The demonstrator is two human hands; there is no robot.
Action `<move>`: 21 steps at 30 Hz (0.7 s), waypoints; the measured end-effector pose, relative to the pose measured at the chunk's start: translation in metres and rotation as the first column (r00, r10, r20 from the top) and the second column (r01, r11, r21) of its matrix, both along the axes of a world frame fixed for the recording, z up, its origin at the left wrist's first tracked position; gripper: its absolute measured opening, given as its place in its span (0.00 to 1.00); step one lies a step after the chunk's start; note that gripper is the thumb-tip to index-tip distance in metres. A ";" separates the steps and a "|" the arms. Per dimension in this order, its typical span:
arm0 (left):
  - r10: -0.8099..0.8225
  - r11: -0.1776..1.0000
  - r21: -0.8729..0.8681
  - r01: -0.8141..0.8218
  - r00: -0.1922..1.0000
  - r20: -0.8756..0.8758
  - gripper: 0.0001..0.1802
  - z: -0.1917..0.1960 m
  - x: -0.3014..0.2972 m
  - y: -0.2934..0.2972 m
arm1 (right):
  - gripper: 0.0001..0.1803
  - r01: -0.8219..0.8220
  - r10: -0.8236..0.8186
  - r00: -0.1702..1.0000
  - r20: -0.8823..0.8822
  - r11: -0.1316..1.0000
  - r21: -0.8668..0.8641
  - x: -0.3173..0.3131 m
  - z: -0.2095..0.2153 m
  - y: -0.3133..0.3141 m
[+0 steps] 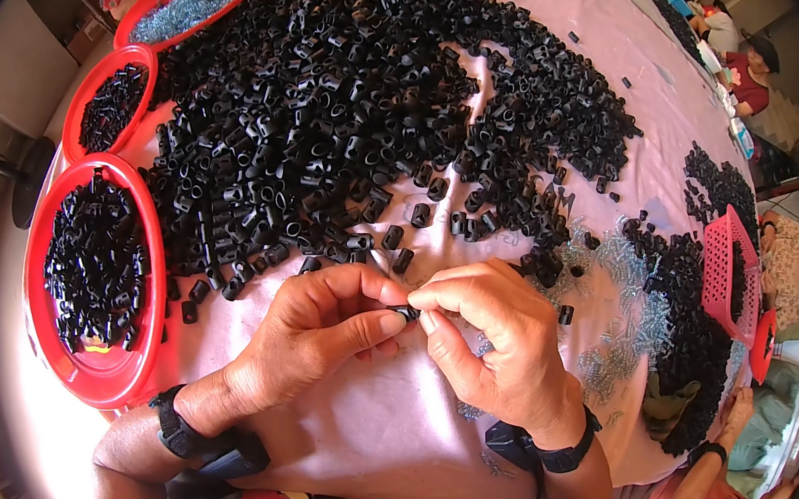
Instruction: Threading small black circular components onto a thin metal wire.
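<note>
Counted off the big black heap: three red trays left; one pink basket right; nearside, my two hands, one black piece.

Pink cloth lies bare betw. the forearms, nr side of L hand & R hand: room to pass low. Fwd, big heap of blk parts blocks (strays sit just beyond the hands). L: red tray rim in the way; R: silvery bits, then pink basket.
</note>
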State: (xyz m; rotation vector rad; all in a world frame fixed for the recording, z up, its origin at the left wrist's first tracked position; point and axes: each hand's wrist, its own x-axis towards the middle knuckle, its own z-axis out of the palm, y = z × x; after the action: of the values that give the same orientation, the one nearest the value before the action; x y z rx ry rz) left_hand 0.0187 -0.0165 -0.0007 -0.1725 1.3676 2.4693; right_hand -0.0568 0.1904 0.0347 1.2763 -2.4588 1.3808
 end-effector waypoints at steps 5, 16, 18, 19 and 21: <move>0.040 0.999 -0.008 -0.040 0.999 -0.011 0.09 0.000 0.001 0.002 | 0.12 0.000 0.000 1.000 0.002 1.000 0.001 0.000 0.001 0.000; 0.037 0.996 -0.080 -0.043 0.996 -0.084 0.09 -0.002 0.003 0.002 | 0.12 0.011 -0.010 0.998 -0.067 1.000 0.000 0.000 -0.002 -0.001; 0.014 0.992 -0.123 -0.027 0.994 -0.106 0.09 -0.003 0.004 0.001 | 0.12 -0.002 0.003 0.997 -0.082 1.000 0.007 0.001 -0.001 0.000; -0.009 0.986 -0.166 -0.012 0.992 -0.127 0.10 -0.003 0.005 0.000 | 0.12 -0.016 0.017 0.995 -0.097 1.000 0.014 0.001 -0.001 0.000; -0.014 0.975 -0.220 -0.014 0.992 -0.127 0.10 -0.001 0.005 0.000 | 0.12 -0.015 0.016 0.996 -0.084 1.000 0.021 0.002 0.000 0.001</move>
State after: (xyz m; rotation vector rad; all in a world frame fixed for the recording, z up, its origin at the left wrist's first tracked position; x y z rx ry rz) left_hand 0.0237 -0.0161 -0.0016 -0.0642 1.6957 2.3585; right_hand -0.0548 0.1912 0.0344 1.3317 -2.4193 1.2809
